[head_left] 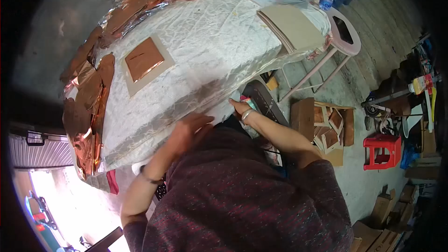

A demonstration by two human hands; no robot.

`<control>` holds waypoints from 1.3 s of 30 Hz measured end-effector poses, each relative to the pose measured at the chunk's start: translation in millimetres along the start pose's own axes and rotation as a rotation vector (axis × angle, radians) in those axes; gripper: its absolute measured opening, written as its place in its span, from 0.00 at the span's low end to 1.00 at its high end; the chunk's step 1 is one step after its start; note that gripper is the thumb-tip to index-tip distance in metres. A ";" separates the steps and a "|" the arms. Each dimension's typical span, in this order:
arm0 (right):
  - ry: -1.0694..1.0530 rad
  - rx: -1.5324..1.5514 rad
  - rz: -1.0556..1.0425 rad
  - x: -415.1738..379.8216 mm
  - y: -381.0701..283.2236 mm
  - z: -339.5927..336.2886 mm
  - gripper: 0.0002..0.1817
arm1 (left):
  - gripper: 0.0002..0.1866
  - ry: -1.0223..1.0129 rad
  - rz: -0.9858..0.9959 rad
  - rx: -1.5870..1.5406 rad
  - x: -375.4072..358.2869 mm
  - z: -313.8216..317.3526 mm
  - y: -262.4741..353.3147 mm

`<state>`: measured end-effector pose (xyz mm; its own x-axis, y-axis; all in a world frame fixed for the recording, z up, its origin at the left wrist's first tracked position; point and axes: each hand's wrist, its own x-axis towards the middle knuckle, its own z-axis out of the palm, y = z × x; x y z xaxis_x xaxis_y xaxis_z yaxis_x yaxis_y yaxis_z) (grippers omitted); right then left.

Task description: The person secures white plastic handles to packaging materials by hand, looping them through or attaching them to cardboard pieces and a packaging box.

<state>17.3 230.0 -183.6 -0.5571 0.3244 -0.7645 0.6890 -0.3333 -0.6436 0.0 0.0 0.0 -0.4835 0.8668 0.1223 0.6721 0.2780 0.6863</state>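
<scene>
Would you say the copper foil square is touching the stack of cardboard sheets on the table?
Apart. The head view shows the copper foil square and the stack of cardboard sheets separated by bare white table covering.

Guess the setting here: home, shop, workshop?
Likely a small craft workshop. The table has a wrinkled white cover with copper foil sheets along its edge, a stack of cardboard squares, and a box of finished pieces on the concrete floor.

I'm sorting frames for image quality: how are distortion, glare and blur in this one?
Head view: strong fisheye bend and dark vignetted corners; blown-out daylight at the lower left; glare on the copper foil square and the foil sheets; the left hand is slightly motion-blurred, the right hand sharper.
</scene>
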 end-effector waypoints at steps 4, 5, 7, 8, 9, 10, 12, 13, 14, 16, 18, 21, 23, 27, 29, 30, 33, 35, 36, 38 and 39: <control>-0.130 -0.035 0.036 -11.7 -18.7 -1.9 0.18 | 0.16 0.064 -0.134 0.209 27.5 74.1 -37.8; -0.138 -0.027 0.026 -16.3 -17.8 -4.9 0.17 | 0.16 0.066 -0.136 0.201 28.5 87.2 -34.9; -0.177 -0.023 0.016 -11.3 -16.1 -10.0 0.17 | 0.16 -0.146 0.068 0.105 33.1 98.3 -18.3; -0.217 -0.017 0.007 -5.6 -15.7 -12.1 0.16 | 0.17 -0.222 0.147 -0.139 31.7 105.0 -0.5; -0.221 -0.016 0.005 1.2 -15.6 -11.6 0.16 | 0.18 -0.297 0.222 -0.383 30.6 98.3 26.2; -0.229 0.061 -0.007 8.2 -14.9 -8.9 0.15 | 0.18 -0.297 0.216 -0.380 30.8 88.8 39.0; -0.233 0.127 0.006 20.0 -14.6 -2.7 0.12 | 0.21 -0.531 0.184 -0.579 31.7 76.3 53.6; -0.241 0.122 0.007 24.2 -10.6 1.7 0.12 | 0.21 -0.525 0.177 -0.578 31.2 74.7 51.4; -0.212 0.230 0.032 28.4 -8.9 7.1 0.12 | 0.20 -0.478 0.075 -0.436 30.4 70.0 46.5; -0.194 0.333 0.046 22.6 -12.3 12.2 0.13 | 0.19 -0.418 -0.027 -0.283 28.2 59.5 37.6; -0.169 0.446 -0.030 8.9 -12.4 10.3 0.12 | 0.18 -0.162 -0.189 -0.308 26.9 48.7 28.1; -0.230 0.479 -0.061 4.8 -5.2 -2.0 0.12 | 0.24 0.127 -0.266 -0.227 30.6 37.9 8.4; -0.261 0.492 -0.196 -72.8 -24.5 -10.4 0.12 | 0.27 0.206 -0.146 -0.060 35.3 37.1 11.4; -0.420 -0.081 -0.828 -171.2 -55.9 -11.8 0.10 | 0.38 0.283 -0.196 -0.250 38.3 45.0 32.7; -0.413 -0.375 -1.034 -199.2 -78.9 -15.6 0.10 | 0.28 0.358 -0.279 -0.214 36.3 41.4 27.6; -0.395 -0.677 -1.232 -204.0 -86.5 -17.4 0.10 | 0.21 0.346 -0.237 -0.267 38.8 30.2 25.3; -0.560 -0.392 -1.036 -195.6 -90.7 -23.4 0.15 | 0.09 0.440 -0.323 -0.218 35.9 20.2 29.2; -0.593 -0.107 -1.009 -168.0 -75.3 -22.9 0.13 | 0.09 0.534 -0.299 -0.488 29.2 13.8 20.3; -0.438 -0.488 -0.987 -160.0 -71.2 -31.6 0.12 | 0.10 0.529 -0.334 -0.552 27.7 11.0 14.3; -0.272 -0.859 -0.936 -142.8 -53.3 -34.9 0.12 | 0.10 0.600 -0.323 -0.566 30.7 6.3 21.6; -0.196 -1.035 -0.943 -134.0 -40.4 -33.5 0.11 | 0.10 0.673 -0.304 -0.574 33.4 0.6 26.0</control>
<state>79.6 229.6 -53.9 -0.9883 -0.0970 -0.1173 0.0037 0.7551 -0.6556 1.7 36.4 21.5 -0.9366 0.3187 0.1458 0.1705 0.0512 0.9840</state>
